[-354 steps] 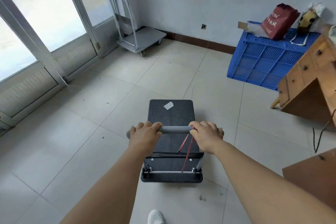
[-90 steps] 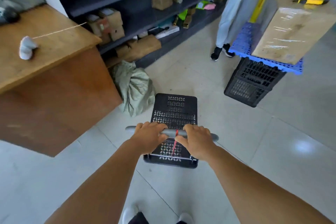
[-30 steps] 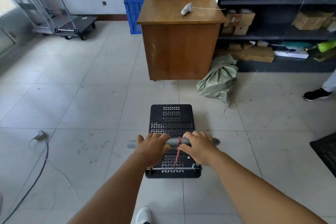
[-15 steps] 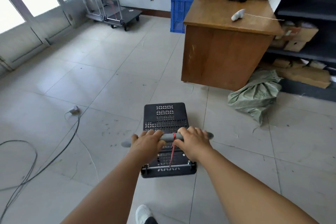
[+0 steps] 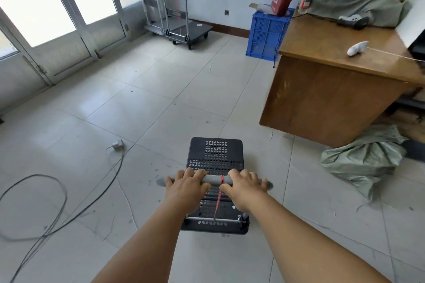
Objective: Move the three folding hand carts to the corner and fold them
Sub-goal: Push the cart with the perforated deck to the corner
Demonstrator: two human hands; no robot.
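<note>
A small black perforated hand cart [image 5: 216,154] stands on the tiled floor right in front of me, its handle upright. My left hand [image 5: 186,187] and my right hand [image 5: 245,187] both grip its grey foam handle bar [image 5: 215,179], a red cord tied between them. Two more carts stand side by side in the far corner by the glass doors: a silver one [image 5: 153,15] and a dark-decked one [image 5: 192,30] with a red cord on its handle, both with handles upright.
A wooden desk [image 5: 333,89] stands ahead on the right, with a green sack [image 5: 365,161] on the floor below it. A blue crate [image 5: 266,34] sits by the back wall. Cables and a white adapter [image 5: 117,145] lie on the floor to the left.
The view has swung left with the cart: the desk has slid to the right, and the two carts in the corner now stand ahead. Both hands have stayed on the handle.
</note>
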